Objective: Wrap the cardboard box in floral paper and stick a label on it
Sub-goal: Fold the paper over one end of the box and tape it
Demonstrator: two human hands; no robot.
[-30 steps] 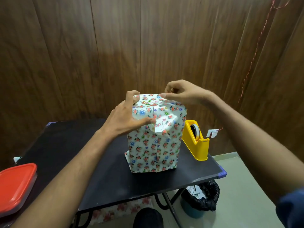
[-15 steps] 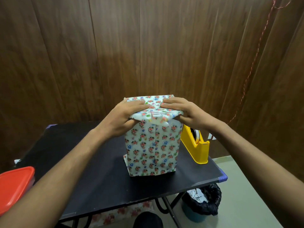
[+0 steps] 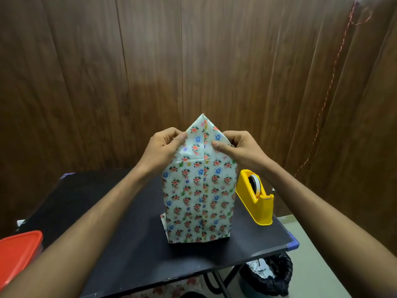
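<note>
Standing upright near the middle of the matte black table (image 3: 107,233), the box (image 3: 198,203) is tall and rectangular, fully covered in glossy floral paper (image 3: 219,190): small red, blue and green blossoms on a pale ground. A straight vertical seam runs down the facing side. At the top the paper rises into a pointed triangular flap with crisp creased edges. Left hand (image 3: 164,148) pinches the flap's left edge, fingers curled, thumb on the printed face. Right hand (image 3: 240,148) pinches the right edge, thumb pressed flat on the paper. Just beside the box on the right sits a yellow plastic tape dispenser (image 3: 256,201), wedge-shaped, roll inside. A red plastic lid (image 3: 15,254) shows at the table's near left corner. Below the right edge, a bin (image 3: 268,276) with crinkled black liner. Behind, dark wood-grain panels (image 3: 107,82).
</note>
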